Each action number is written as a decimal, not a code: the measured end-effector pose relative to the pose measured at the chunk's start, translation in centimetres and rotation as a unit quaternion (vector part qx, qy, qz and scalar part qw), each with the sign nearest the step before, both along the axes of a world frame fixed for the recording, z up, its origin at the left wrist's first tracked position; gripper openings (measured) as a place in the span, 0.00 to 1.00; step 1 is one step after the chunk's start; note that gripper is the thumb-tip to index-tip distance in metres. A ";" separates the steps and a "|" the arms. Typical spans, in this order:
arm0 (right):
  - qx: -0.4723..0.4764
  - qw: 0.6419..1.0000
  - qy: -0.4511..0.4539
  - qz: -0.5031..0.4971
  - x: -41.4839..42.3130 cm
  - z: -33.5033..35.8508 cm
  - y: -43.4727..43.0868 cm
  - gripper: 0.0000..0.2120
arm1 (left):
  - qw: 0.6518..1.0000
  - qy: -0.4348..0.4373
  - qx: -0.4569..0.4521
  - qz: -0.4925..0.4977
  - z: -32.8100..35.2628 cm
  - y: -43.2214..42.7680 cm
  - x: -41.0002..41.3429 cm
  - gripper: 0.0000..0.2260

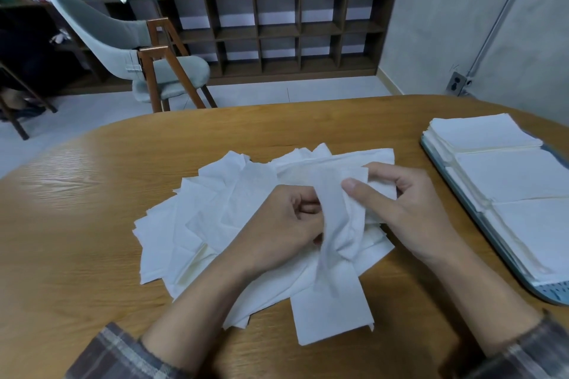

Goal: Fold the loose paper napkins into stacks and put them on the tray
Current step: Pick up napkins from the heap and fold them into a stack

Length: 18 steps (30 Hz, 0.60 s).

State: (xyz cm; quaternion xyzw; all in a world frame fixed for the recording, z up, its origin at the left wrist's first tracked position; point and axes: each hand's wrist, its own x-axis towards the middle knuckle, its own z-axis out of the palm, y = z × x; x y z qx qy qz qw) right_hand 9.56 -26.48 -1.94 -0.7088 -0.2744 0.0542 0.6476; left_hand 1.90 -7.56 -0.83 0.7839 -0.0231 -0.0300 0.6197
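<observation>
Head cam: tray [554, 291] cut off at right; left hand [283, 224] and right hand [400, 203] pinch one napkin [335, 224] over the pile [191, 224], wide table [77, 224] leftward.

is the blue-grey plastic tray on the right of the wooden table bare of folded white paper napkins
No, the blue-grey plastic tray carries neat stacks of folded white paper napkins laid in a row along it.
</observation>
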 end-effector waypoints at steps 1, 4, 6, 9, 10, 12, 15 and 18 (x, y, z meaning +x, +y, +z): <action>0.004 1.000 0.006 -0.023 0.0 0.0 0.0 0.06 | 1.000 0.001 0.005 0.010 0.2 -0.1 0.0 0.19; 0.009 0.995 0.024 -0.099 0.2 0.1 0.0 0.04 | 0.997 0.054 -0.052 0.024 0.4 -0.2 0.2 0.27; 0.009 0.991 0.037 -0.130 0.4 0.2 -0.1 0.04 | 0.994 0.053 -0.096 0.018 0.4 -0.3 0.1 0.25; 0.017 0.988 0.061 -0.142 0.6 0.2 -0.1 0.06 | 0.997 0.011 -0.050 0.057 0.2 0.0 0.1 0.10; 0.029 0.987 0.076 -0.141 0.6 0.1 -0.1 0.07 | 0.994 -0.002 -0.055 0.089 0.2 0.1 0.2 0.09; 0.063 0.983 0.110 -0.132 0.8 0.0 -0.2 0.09 | 0.985 -0.025 -0.079 0.149 -0.1 0.7 0.5 0.09; 0.092 0.979 0.146 -0.108 1.0 0.1 -0.3 0.10 | 0.973 -0.077 -0.094 0.199 0.2 1.2 0.6 0.10; 0.079 0.982 0.158 -0.064 1.1 0.3 -0.5 0.09 | 0.968 -0.123 -0.063 0.209 0.0 1.7 0.7 0.09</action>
